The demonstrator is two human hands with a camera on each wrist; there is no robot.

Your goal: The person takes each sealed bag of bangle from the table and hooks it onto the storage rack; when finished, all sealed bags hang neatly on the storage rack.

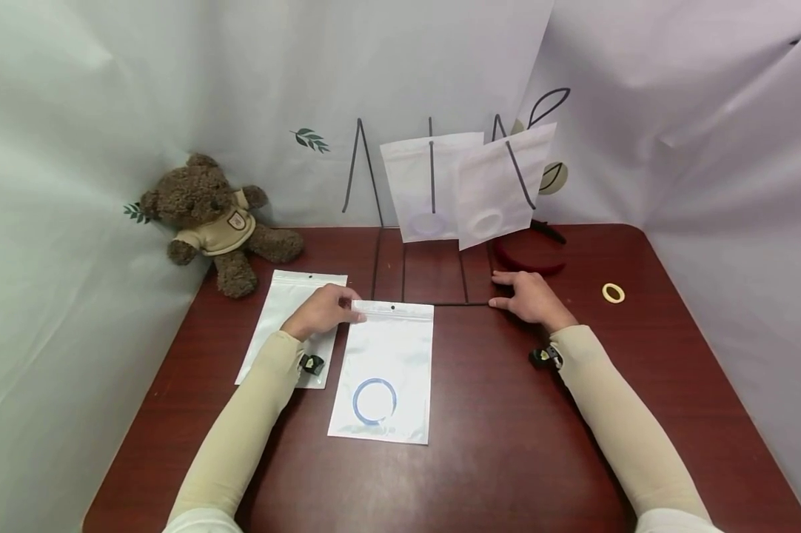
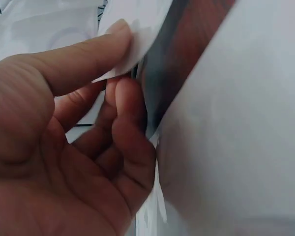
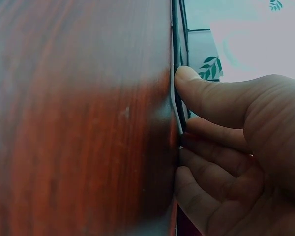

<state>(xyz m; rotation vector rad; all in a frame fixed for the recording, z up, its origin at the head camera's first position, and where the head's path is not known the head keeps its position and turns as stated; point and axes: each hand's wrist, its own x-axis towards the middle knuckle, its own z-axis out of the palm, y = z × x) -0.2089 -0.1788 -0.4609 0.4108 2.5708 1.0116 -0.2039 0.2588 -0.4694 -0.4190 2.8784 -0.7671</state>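
Observation:
My left hand (image 1: 323,309) pinches the top left corner of a white zip bag (image 1: 394,355) between thumb and fingers. A blue ring (image 1: 354,402) shows on the bag's lower part. Under that hand and wrist lies a second white bag (image 1: 267,326), partly covered by them. My right hand (image 1: 532,296) rests at the front right corner of a black wire rack (image 1: 454,304), its thumb touching the rod in the right wrist view. Two more white bags, one in the middle (image 1: 407,178) and one at the right (image 1: 497,189), hang from the rack's prongs.
A brown teddy bear (image 1: 234,229) in a beige top sits at the back left. Red-handled pliers (image 1: 530,265) lie behind the right hand, partly hidden. A small cream-coloured ring (image 1: 605,293) lies to the right. White cloth (image 1: 720,148) surrounds the dark red table (image 1: 507,459).

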